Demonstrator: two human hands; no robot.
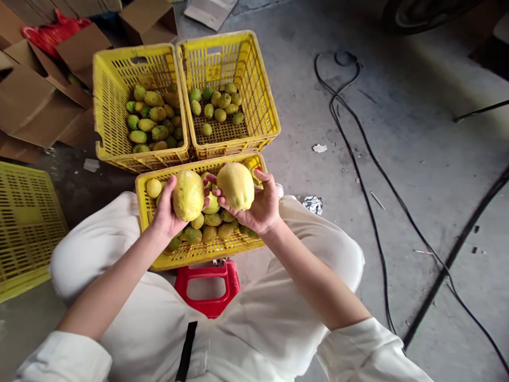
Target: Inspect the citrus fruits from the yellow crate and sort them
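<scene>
My left hand (167,212) is wrapped round a large yellow fruit (188,195), oval with slightly bumpy skin. A second yellow fruit (235,185), paler and smoother, rests in the palm of my right hand (264,204), with the fingers curled under and around it. Both are held side by side above a low yellow crate (159,260) between my knees. That crate holds several green and yellow fruits (210,233), partly hidden by my hands. The exact kind of fruit cannot be made out.
Two taller yellow crates, one at left (109,106) and one at right (262,95), hold more fruits. Another crate (27,223) stands far left, below cardboard boxes (32,106). A red plastic handle (230,276) is between my legs. Black cables (369,212) cross the floor.
</scene>
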